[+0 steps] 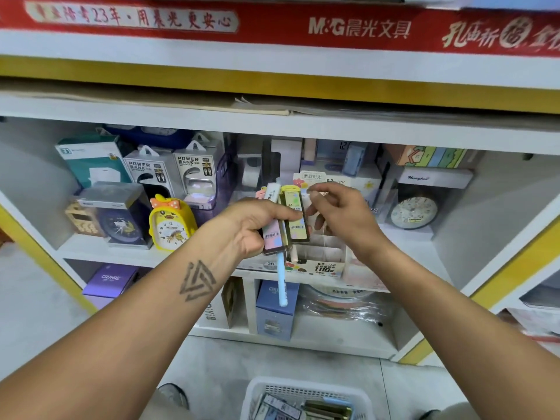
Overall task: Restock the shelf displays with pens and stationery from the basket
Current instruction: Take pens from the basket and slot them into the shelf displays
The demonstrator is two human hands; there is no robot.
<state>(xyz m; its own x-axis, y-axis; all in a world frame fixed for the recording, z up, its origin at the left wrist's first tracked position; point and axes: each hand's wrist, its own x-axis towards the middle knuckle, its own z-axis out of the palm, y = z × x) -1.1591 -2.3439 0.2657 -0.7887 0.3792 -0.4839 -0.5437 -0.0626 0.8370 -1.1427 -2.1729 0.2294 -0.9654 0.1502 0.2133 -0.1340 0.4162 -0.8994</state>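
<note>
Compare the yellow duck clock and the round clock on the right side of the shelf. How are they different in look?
The yellow duck clock is bright yellow, duck-shaped, with an orange bow on top; the round clock is plain, with a pale face in a dark rim. The duck clock stands in the open beside a dark clock box, while the round clock sits below a white box, seemingly behind clear packaging. Both stand upright on the same shelf, faces forward.

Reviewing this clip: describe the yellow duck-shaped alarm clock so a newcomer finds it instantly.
Start at the white shelf unit with yellow trim and go to its middle shelf, left half. In front of the grey power bank boxes and right of a dark blue boxed clock stands the yellow duck-shaped alarm clock. It alone is unboxed, bright yellow, with an orange polka-dot bow.
</note>
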